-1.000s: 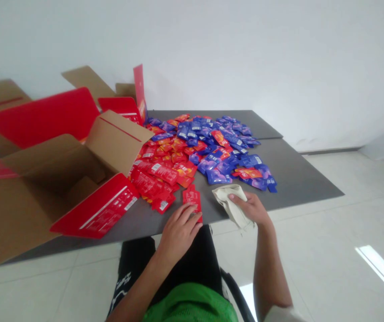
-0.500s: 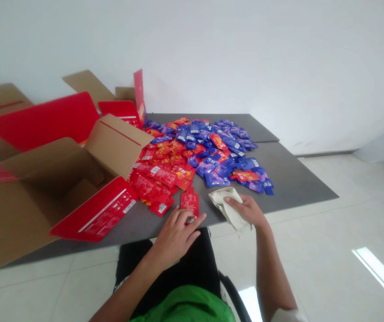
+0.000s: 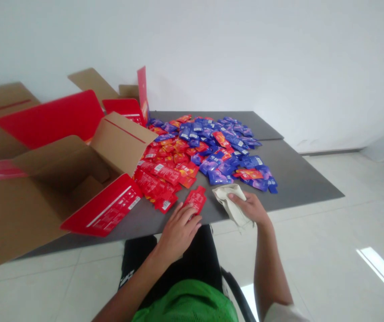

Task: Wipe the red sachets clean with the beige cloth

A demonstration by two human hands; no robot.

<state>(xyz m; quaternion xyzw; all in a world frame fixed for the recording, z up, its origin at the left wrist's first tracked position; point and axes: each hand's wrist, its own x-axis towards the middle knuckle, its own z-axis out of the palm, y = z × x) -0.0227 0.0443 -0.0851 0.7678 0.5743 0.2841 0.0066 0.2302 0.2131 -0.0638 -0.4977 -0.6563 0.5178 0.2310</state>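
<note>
A: What's the left hand (image 3: 178,235) on?

B: A red sachet (image 3: 195,200) at the near edge of the grey table (image 3: 299,179). The fingers (image 3: 187,219) are curled, with the tips against it, but I can't tell whether they're gripping it.

A: And the right hand (image 3: 249,208)?

B: Its fingers (image 3: 241,199) are clenched on a beige cloth (image 3: 228,205), just right of that sachet.

A: What else is on the table?

B: A heap of red and blue sachets (image 3: 205,152) behind both hands, and an open cardboard box (image 3: 61,179) overlapping its left end.
</note>
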